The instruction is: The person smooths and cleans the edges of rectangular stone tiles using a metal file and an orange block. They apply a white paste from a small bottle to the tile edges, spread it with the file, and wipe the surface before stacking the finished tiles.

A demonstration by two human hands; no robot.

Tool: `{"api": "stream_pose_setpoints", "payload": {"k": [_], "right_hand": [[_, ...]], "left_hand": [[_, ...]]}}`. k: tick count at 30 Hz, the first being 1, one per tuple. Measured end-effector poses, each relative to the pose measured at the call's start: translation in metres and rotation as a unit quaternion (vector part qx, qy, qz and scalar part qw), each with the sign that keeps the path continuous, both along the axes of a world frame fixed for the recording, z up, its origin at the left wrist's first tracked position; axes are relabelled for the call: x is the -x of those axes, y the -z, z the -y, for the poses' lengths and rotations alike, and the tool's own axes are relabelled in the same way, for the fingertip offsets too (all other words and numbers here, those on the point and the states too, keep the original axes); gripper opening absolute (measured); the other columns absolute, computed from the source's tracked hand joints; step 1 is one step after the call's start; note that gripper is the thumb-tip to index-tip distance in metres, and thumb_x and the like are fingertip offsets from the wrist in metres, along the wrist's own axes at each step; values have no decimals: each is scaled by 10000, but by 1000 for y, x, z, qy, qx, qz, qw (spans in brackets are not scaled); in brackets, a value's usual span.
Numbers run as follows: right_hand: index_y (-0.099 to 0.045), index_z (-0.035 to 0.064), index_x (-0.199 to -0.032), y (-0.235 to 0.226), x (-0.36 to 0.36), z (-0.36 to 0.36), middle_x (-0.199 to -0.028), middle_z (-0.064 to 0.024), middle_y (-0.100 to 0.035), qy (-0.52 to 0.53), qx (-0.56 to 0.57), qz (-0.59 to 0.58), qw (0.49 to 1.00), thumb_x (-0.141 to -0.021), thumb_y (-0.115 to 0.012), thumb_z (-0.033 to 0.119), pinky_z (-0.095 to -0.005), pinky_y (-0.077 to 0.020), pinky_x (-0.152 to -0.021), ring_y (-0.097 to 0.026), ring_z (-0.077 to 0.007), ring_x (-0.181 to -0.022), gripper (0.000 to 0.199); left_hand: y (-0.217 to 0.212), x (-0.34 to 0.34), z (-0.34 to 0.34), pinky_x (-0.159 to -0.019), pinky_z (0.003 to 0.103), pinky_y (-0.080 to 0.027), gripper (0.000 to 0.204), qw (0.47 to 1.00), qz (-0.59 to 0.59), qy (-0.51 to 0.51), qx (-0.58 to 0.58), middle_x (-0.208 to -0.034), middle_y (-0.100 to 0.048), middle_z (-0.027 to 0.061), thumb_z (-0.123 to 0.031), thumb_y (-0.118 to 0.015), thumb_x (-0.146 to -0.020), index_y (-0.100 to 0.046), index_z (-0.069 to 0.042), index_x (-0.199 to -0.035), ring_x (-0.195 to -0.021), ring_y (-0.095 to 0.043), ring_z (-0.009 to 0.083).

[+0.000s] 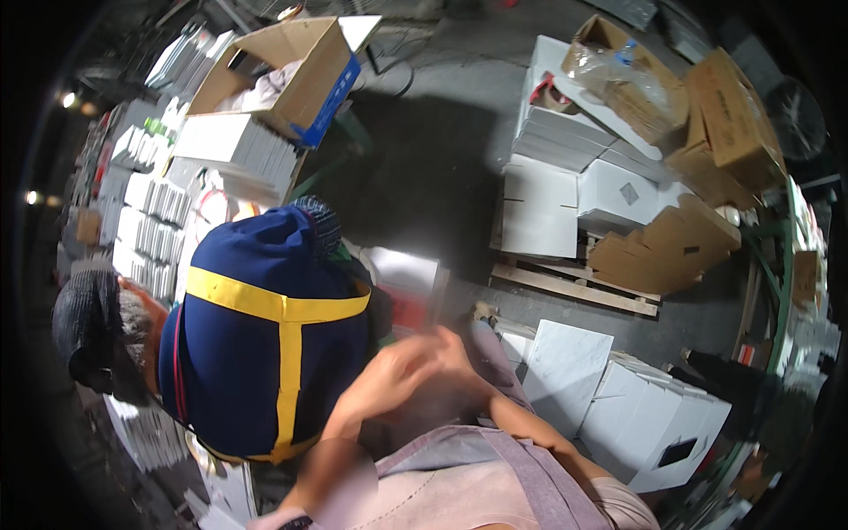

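Note:
My left hand and my right hand are close together in front of my chest, both smeared by motion. I cannot tell whether either one holds anything. Just beyond them lies a flat white carton with a red patch beneath it. Directly to the left of my hands a person in a dark blue vest with yellow bands bends forward, back toward me. My forearms rise from the lower edge over a pale pink apron.
Stacks of folded white boxes stand at my right. More white boxes on a wooden pallet and brown cartons lie beyond. An open brown carton and rows of white packs fill the left. Another person's head is at far left.

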State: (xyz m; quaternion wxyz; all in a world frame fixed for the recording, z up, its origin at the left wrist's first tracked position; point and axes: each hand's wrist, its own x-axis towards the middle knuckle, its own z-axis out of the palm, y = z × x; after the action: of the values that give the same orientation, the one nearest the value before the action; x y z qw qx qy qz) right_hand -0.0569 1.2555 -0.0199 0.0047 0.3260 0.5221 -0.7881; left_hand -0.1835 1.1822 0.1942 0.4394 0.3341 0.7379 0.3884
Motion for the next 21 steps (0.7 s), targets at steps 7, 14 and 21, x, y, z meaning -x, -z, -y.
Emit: {"api": "stream_pose_setpoints", "payload": {"k": [7, 14, 21], "right_hand": [[-688, -28, -1166, 2, 42, -26, -991, -65, -732, 47, -91, -111, 989, -1066, -562, 134, -317, -533, -825, -671, -168, -911, 229], [-727, 62, -1177, -14, 28, -93, -886, 6, -677, 68, 31, 21, 997, -1090, -630, 280, -238, -492, -672, -601, -65, -746, 253], [-719, 107, -1205, -6, -43, -200, -874, 16, -658, 73, -7, 93, 993, -1080, -634, 267, -228, -484, -619, -589, -61, -702, 220]], "left_hand": [[28, 40, -90, -825, 336, -582, 250, 994, -29, -81, -71, -1036, -733, 129, -95, -663, -1011, -697, 16, -1233, -942, -707, 192], [28, 83, -87, -894, 351, -564, 256, 976, -74, -204, -31, -1071, -751, 160, -104, -646, -1003, -696, 20, -1221, -981, -723, 228], [19, 113, -62, -825, 337, -576, 239, 965, -96, -243, -7, -1034, -750, 138, -115, -658, -1013, -702, 27, -1200, -917, -716, 207]]}}
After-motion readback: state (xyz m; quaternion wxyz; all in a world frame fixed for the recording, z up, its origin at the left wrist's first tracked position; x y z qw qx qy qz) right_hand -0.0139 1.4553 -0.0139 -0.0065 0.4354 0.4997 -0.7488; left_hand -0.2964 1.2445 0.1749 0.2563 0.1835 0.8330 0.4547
